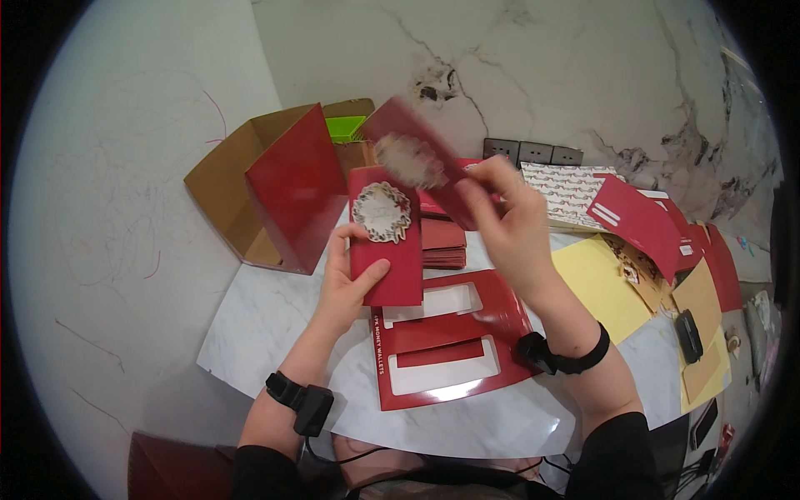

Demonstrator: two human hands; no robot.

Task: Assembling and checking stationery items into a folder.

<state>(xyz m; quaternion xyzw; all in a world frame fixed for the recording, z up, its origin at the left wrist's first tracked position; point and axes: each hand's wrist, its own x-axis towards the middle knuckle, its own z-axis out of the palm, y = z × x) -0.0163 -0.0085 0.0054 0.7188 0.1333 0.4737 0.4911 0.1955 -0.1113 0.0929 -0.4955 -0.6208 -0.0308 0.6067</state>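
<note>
Marble wall (583, 75), white marble table (258, 325)

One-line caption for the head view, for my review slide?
Left hand holds a red envelope; right hand lifts another, blurred, above red packaging.

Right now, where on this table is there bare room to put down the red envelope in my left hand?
Bare marble table lies left of the red window sleeve, below the cardboard box, and along the near edge. The right side is crowded with yellow envelopes and red packets.
</note>
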